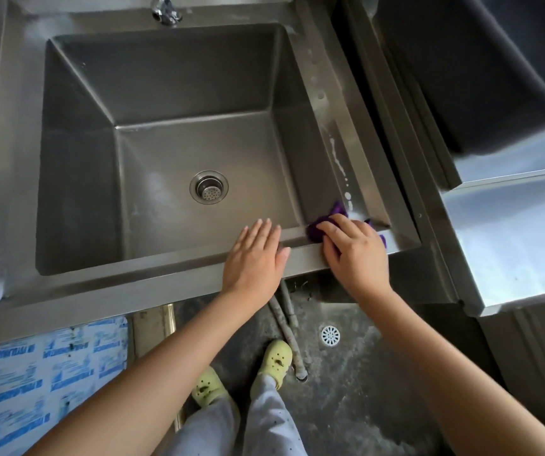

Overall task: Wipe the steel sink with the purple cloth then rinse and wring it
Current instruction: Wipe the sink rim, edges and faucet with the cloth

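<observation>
The steel sink (152, 264) fills the upper view, a deep square basin with a round drain strainer (208, 186) in its floor. My right hand (355, 251) presses the purple cloth (319, 227) onto the sink's near right rim corner; most of the cloth is hidden under my fingers. My left hand (254, 258) lies flat with straight fingers on the front rim, just left of the cloth. White droplets and streaks (338, 159) run along the right rim.
A tap spout (165, 9) hangs over the back rim. A steel counter (514, 245) adjoins on the right. Below are a floor drain (330, 336), pipes (286, 319), my feet in yellow-green clogs (276, 358), and printed sheeting (51, 373) at left.
</observation>
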`<state>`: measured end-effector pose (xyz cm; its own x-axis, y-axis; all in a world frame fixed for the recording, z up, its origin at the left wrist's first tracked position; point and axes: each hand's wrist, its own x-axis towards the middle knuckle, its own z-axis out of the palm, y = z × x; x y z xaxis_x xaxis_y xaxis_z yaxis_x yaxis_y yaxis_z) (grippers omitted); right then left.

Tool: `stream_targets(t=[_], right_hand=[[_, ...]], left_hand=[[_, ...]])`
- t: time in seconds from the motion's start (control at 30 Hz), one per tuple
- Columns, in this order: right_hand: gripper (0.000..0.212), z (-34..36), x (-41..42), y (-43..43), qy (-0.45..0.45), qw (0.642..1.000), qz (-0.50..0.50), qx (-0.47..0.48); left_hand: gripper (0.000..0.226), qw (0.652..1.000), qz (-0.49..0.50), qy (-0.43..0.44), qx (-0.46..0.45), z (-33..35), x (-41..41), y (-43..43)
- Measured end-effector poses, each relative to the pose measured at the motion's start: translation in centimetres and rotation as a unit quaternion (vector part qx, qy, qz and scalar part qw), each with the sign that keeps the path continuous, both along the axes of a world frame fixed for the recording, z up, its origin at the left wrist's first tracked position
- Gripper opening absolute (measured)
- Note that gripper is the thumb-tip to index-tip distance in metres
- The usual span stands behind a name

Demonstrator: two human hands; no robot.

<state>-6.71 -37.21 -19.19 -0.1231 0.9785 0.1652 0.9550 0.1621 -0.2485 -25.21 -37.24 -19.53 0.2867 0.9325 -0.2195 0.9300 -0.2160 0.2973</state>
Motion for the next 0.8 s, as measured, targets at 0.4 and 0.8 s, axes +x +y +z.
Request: stream_targets(t=[0.4,0.8], right_hand=[[0.025,-0.1,-1.7,0.5,0.011,0.994,-0.106,0.001],[0.026,0.0,3.6,1.0,-0.02,0.998,-0.055,-0.038]], left_hand=[[0.057,0.999,-0.014,0.038,0.022,-0.8,2.5,0.1],[0.074,0.999,-0.02,0.047,0.018,-0.7,2.3,0.2]])
